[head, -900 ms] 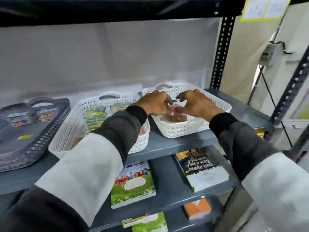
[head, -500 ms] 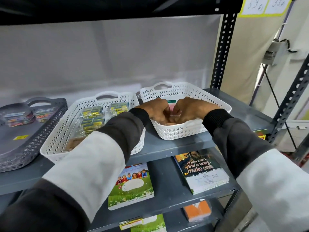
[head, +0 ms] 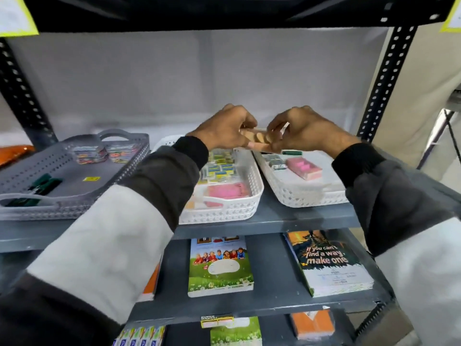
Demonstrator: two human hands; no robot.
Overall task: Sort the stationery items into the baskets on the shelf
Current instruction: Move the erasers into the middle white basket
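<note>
Both my hands are raised above the gap between two white baskets and together grip a small tan, clear-wrapped packet [head: 259,138]. My left hand [head: 224,128] pinches its left end, my right hand [head: 306,131] its right end. The middle white basket [head: 232,211] holds yellow-and-blue packets [head: 219,168] and pink items [head: 228,191]. The right white basket [head: 306,198] contains a pink block [head: 304,167] and small dark-labelled packs [head: 274,162]. A grey basket [head: 50,211] at the left carries colourful packets [head: 104,151] and green clips [head: 45,182].
The baskets stand on a grey metal shelf [head: 287,218] between black perforated uprights [head: 389,78]. The lower shelf carries a green notebook [head: 220,265] and a dark notebook with white lettering [head: 326,260]. More books and an orange pad [head: 311,323] lie below that.
My hands have come up out of the right white basket with the tan packet and shifted left, now above the gap between the white baskets. The camera view has swung left.
</note>
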